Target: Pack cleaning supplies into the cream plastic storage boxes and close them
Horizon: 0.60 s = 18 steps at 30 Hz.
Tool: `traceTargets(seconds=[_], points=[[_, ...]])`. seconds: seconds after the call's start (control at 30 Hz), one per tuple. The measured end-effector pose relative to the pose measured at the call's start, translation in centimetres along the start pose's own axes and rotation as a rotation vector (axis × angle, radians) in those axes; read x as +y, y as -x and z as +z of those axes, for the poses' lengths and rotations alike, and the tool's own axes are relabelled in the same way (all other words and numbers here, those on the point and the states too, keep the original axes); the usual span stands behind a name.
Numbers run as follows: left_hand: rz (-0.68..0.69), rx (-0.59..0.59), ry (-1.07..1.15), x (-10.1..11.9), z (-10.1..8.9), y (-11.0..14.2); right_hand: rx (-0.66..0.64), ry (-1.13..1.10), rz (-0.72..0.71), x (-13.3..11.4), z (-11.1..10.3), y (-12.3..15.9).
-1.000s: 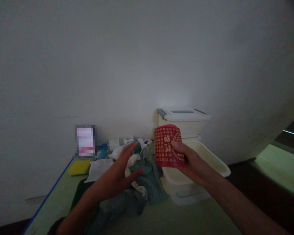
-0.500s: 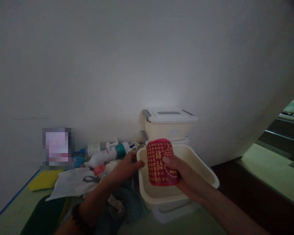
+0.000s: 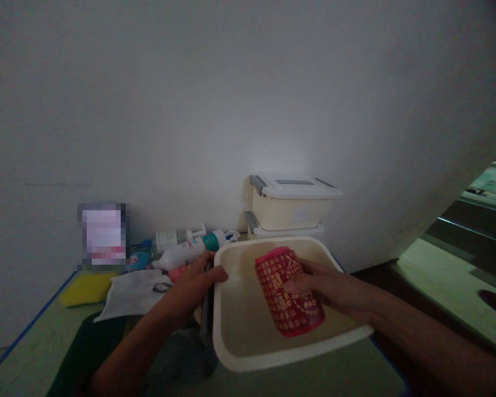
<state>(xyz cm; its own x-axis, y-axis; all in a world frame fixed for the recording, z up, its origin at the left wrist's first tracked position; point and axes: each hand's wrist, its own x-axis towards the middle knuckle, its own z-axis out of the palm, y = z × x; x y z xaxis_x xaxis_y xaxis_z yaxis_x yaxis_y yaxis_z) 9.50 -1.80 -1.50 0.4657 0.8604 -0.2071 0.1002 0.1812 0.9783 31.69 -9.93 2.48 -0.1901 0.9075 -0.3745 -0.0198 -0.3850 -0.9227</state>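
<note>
A red, roughly cylindrical item [image 3: 279, 270] with gold Chinese characters is in my right hand [image 3: 320, 284], tilted over the inside of a cream plastic bin [image 3: 293, 357]. Its exact kind is unclear. The thumb lies across its printed front, while the fingers are hidden behind it. My left hand [image 3: 200, 281] grips the bin's left rim, thumb over the edge and fingers on the outer side. A dark grey strip-like part [image 3: 207, 303] shows along the bin's left side, below that hand.
Two lidded storage boxes [image 3: 295, 207] stand stacked behind the bin against the wall. Left of it lie a white bottle with a green band [image 3: 190, 249], a white cloth-like sheet [image 3: 132, 292], a yellow item [image 3: 86, 289] and a dark green flat piece [image 3: 89, 347]. The table's right edge borders a dark floor.
My left hand has closed on the bin's rim, and the bin has shifted and tipped towards me. The red item has moved slightly right and down and leans more.
</note>
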Motion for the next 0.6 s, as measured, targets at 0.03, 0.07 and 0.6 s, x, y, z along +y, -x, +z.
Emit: traceTargets(seconds=[0.03,0.07,0.6], points=[[0.012,0.015,-0.012,0.0,0.1,0.0,-0.009,0.04,0.031,0.0,0.0,-0.2],[0.032,0.042,-0.037,0.0,0.2,0.0,-0.015,0.072,0.057,0.1,0.1,-0.4],[0.266,0.277,-0.12,-0.9,2.2,0.4,-0.084,0.492,0.164,0.8,2.0,-5.3]])
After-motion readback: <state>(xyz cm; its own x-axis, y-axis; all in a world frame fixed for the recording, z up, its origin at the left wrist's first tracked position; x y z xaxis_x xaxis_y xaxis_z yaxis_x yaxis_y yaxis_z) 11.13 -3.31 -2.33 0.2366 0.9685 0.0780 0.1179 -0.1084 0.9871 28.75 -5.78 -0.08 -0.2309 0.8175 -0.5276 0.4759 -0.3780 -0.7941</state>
